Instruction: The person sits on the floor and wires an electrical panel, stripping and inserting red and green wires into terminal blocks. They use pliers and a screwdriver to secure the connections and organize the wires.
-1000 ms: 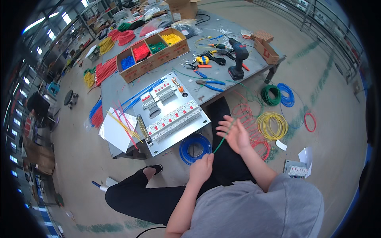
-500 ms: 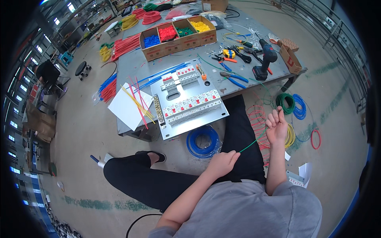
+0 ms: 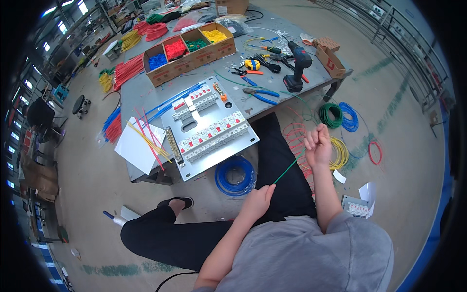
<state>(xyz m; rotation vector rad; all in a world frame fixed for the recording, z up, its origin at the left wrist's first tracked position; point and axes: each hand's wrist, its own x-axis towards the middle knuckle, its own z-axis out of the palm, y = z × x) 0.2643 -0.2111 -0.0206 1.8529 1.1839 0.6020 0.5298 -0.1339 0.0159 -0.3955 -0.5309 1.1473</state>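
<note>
A thin green wire (image 3: 289, 169) is stretched between my two hands above my right thigh. My left hand (image 3: 258, 200) pinches its lower end near my lap. Higher and to the right, my right hand (image 3: 318, 145) has its fingers curled round the wire's other end. Beyond the hands, a metal mounting plate (image 3: 210, 155) with rows of circuit breakers (image 3: 212, 134) lies tilted at the table's near edge. A brass terminal strip (image 3: 173, 145) runs along its left side. Coils of green wire (image 3: 331, 115) and yellow wire (image 3: 340, 153) lie on the floor past my right hand.
On the table (image 3: 204, 74) stand a divided cardboard box (image 3: 188, 57) of coloured caps and a cordless drill (image 3: 297, 65). Blue-handled pliers (image 3: 261, 95) lie near the edge. A blue wire coil (image 3: 235, 175) rests below the plate. Further right is a red coil (image 3: 375, 153).
My hands still hold the green wire, which shows a longer stretch between them. The whole view has shifted, so table and plate appear further left.
</note>
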